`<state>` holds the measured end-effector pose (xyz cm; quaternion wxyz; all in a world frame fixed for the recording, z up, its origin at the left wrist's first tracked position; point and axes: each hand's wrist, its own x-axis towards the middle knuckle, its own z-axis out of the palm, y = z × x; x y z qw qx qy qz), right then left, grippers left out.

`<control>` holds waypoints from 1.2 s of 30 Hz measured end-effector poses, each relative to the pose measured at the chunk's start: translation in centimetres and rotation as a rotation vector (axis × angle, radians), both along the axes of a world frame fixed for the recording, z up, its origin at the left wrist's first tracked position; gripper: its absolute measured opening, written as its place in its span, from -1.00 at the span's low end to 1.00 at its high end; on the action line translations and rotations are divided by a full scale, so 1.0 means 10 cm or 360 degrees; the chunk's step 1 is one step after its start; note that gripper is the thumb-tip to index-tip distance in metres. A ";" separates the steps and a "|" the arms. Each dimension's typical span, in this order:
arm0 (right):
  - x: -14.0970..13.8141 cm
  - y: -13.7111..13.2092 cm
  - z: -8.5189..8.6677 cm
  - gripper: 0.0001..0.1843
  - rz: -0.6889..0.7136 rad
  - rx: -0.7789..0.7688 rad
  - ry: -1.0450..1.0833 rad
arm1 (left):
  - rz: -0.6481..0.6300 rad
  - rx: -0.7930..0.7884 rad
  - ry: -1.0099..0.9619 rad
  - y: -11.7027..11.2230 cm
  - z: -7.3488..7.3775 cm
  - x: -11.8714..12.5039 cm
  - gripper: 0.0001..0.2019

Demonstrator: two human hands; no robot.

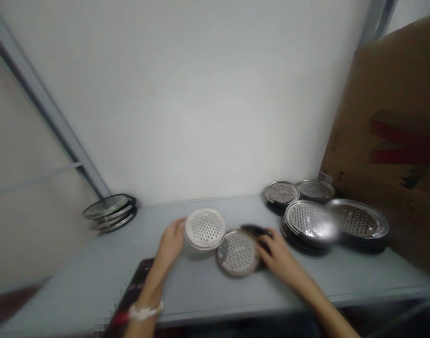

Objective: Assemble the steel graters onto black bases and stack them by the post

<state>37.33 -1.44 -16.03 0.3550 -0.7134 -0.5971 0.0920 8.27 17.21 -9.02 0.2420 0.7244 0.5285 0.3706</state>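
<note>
My left hand (171, 241) pinches the left edge of a light round grater plate (205, 229), a metal disc full of small holes, raised and tilted over the table. Just right of it is a second, darker-rimmed round grater plate (237, 253), partly overlapped by the first. My right hand (278, 256) closes on its right edge, where a black part (255, 230) shows behind. Blur hides whether that black part is joined to the plate.
Stacked round grater plates (107, 206) lie at the left rear of the grey table (197, 293). More stacks (302, 218) stand at the right, before a large cardboard box (387, 94). A dark flat box (137, 281) lies beneath my left forearm. Behind rises a white wall (215, 103).
</note>
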 end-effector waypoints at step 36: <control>-0.18 0.01 0.02 0.35 0.0068 -0.0246 -0.0214 | -0.0645 -0.0289 0.0836 -0.52 -0.08 0.42 -0.62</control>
